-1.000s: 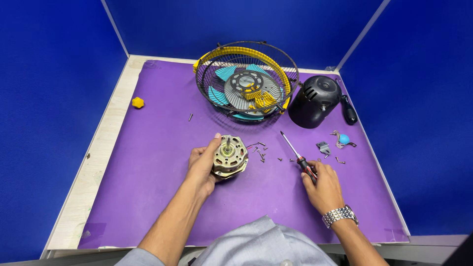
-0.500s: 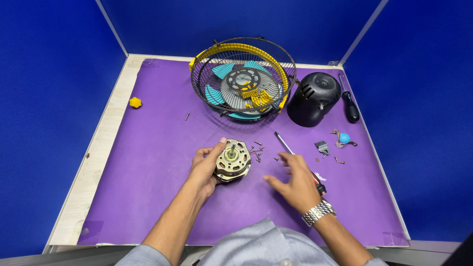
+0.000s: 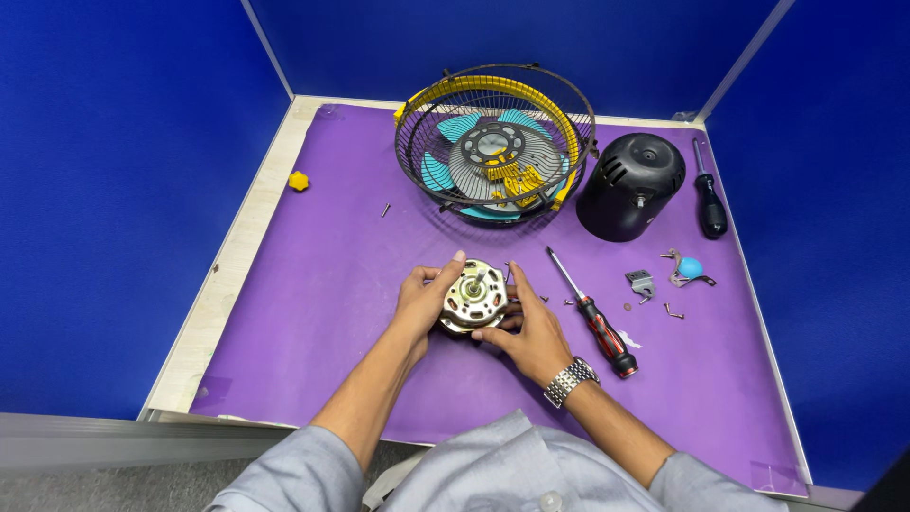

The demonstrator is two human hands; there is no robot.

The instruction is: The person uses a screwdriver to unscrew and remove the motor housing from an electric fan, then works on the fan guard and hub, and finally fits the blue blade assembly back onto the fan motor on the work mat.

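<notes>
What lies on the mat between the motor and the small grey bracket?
In the head view, a red-handled screwdriver lies between the motor and the bracket, beside the right hand.

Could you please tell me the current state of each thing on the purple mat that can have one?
Motor: bare, shaft up, held between left hand and right hand.
Red-handled screwdriver: lying loose beside the right hand.
Black screwdriver: lying untouched.
Fan cage: lying flat, blades inside.
Black motor cover: off, set aside.
Screws: scattered loose.

purple mat [image 3: 313,313] | fan cage [image 3: 493,142] | motor cover [image 3: 630,185] | screwdriver [image 3: 595,318]
</notes>
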